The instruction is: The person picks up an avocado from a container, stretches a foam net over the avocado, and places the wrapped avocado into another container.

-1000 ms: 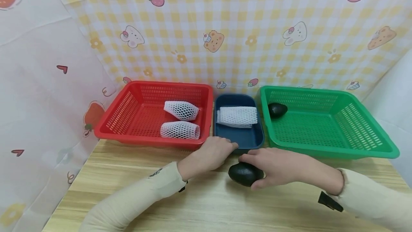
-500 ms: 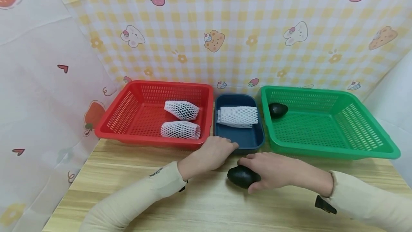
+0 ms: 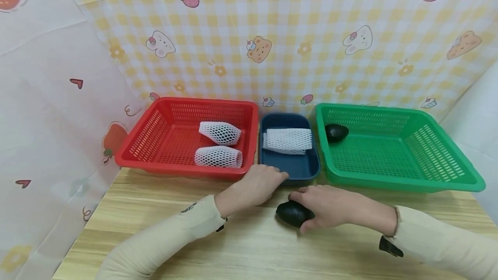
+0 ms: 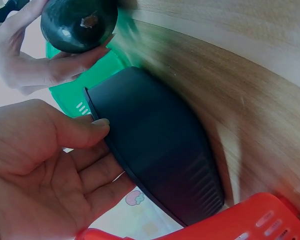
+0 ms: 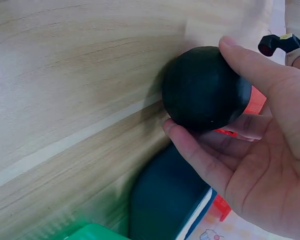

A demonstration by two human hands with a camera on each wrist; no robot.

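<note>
My left hand [image 3: 258, 184] pinches the near rim of a dark blue tray [image 3: 297, 170], thumb on its outer wall in the left wrist view. White foam net sleeves [image 3: 288, 139] lie inside that tray. In front of it, my right hand [image 3: 330, 205] holds a dark avocado [image 3: 292, 214] low over the wooden table. The right wrist view shows thumb and fingers on opposite sides of the avocado [image 5: 205, 89]. A second avocado [image 3: 336, 133] lies at the left end of the green basket [image 3: 400, 180].
A red basket [image 3: 186, 168] stands left of the tray, with two white net-sleeved bundles [image 3: 219, 133] in it. The tray sits between the red and green baskets. Behind them hangs a checked cloth [image 3: 288, 68]. Wooden table [image 3: 233, 249] extends in front.
My right hand has shifted slightly left and toward me with the avocado, which has tilted a little. My left hand has stayed on the tray rim.
</note>
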